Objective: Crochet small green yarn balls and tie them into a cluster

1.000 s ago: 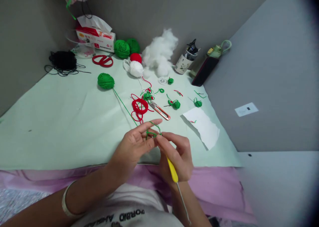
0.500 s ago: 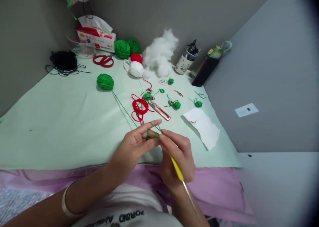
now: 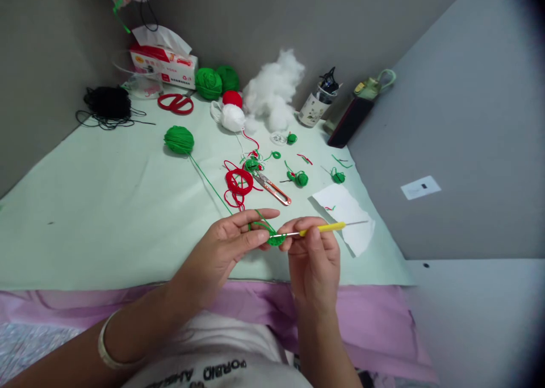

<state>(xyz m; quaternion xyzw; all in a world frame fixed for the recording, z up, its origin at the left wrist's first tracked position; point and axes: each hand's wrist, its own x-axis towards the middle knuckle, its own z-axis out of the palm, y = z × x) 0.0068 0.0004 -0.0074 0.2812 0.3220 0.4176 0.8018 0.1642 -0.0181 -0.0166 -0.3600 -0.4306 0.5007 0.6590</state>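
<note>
Pinched between thumb and fingers of my left hand (image 3: pixel 230 240) is a small green crochet piece (image 3: pixel 277 240). Green yarn runs over that hand's raised index finger and back to a green yarn ball (image 3: pixel 179 140) on the table. My right hand (image 3: pixel 315 254) grips a crochet hook (image 3: pixel 327 228) by its yellow handle. The hook lies almost level, its metal tip at the top edge of the green piece. Whether a loop sits on the tip is too small to tell.
Beyond my hands lie a red yarn coil (image 3: pixel 239 182), thread snips (image 3: pixel 275 189) and small green crocheted pieces (image 3: pixel 301 178). A torn white paper (image 3: pixel 347 218) is at the right. White stuffing (image 3: pixel 275 90), red scissors (image 3: pixel 175 104), a tissue box (image 3: pixel 164 64) and a bottle (image 3: pixel 355 113) stand farther back.
My right hand has turned, swinging the crochet hook from a steep slant to nearly level. The green crochet piece, hidden before, now shows between my hands.
</note>
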